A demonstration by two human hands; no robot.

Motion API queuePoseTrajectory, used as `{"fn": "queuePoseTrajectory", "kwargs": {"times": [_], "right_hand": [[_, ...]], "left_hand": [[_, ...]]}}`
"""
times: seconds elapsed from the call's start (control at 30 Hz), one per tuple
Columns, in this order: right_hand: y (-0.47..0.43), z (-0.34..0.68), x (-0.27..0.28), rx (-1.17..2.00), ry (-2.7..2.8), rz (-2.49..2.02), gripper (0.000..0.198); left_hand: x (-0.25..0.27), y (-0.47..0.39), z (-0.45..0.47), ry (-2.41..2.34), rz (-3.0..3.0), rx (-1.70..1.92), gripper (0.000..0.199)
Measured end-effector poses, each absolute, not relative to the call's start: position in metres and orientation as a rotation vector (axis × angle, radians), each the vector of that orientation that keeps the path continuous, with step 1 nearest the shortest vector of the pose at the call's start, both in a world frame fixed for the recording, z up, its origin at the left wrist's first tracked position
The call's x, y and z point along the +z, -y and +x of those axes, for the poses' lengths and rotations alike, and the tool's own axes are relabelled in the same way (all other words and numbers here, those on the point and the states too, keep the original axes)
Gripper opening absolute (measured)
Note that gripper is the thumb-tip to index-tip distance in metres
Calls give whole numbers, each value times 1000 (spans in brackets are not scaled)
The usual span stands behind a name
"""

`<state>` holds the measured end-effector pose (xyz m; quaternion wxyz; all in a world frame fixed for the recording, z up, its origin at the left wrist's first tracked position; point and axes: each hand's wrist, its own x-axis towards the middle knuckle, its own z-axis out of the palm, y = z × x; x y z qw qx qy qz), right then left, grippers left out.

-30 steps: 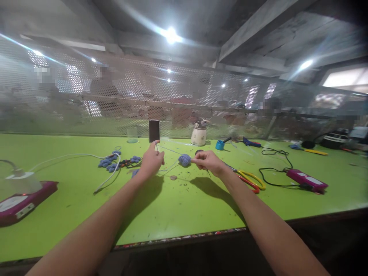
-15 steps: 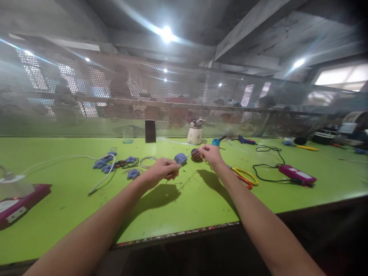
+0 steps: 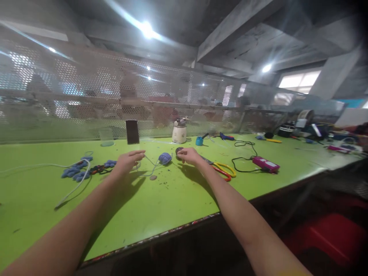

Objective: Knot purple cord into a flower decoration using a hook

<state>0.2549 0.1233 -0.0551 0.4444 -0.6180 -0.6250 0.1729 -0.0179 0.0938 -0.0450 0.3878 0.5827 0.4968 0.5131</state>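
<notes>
My left hand (image 3: 129, 161) hovers over the green tabletop with thumb and fingers pinched on a strand of blue yarn (image 3: 150, 160). The strand trails toward a ball of blue yarn (image 3: 165, 158) lying between my hands. To its right, my right hand (image 3: 188, 155) has its fingers closed at a dark ball, seemingly of yarn (image 3: 179, 150), which they partly cover. A small brownish disc (image 3: 153, 177) lies in front of the blue ball. Blue knotted yarn pieces (image 3: 76, 171) lie left of my left hand, beside a white cable (image 3: 76, 189).
Scissors with yellow and red handles (image 3: 225, 170) lie right of my right forearm. Beyond are a magenta power box (image 3: 266, 164) with a black cord, a blue pot (image 3: 199, 141), a cream bottle (image 3: 179, 134), a phone (image 3: 132, 132) and a clear cup (image 3: 107, 137). A perforated screen stands behind.
My left hand has moved left, away from the blue ball, and a loose blue strand now shows between them. My right hand stays by the dark ball. The view has turned right.
</notes>
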Motion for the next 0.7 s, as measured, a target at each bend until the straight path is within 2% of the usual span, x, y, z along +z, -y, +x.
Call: {"fn": "queuePoseTrajectory", "kwargs": {"times": [0.13,0.33,0.43,0.6,0.7], "right_hand": [[-128,268,-50,300,1506,-1701,15],[-134,283,-53,181,1446,-1869,20],[-139,280,-51,152,1495,-1922,20],[-160,266,-38,121,1660,-1970,46],[-169,254,-38,147,1725,-2008,47]], "left_hand": [[-46,-95,-17,-1494,1563,1201,46],[-47,-87,-3,-1462,1864,1109,56],[-48,-82,4,-1461,2047,964,50],[-51,-80,9,-1464,2248,894,34],[-56,-80,10,-1415,2256,883,28]]}}
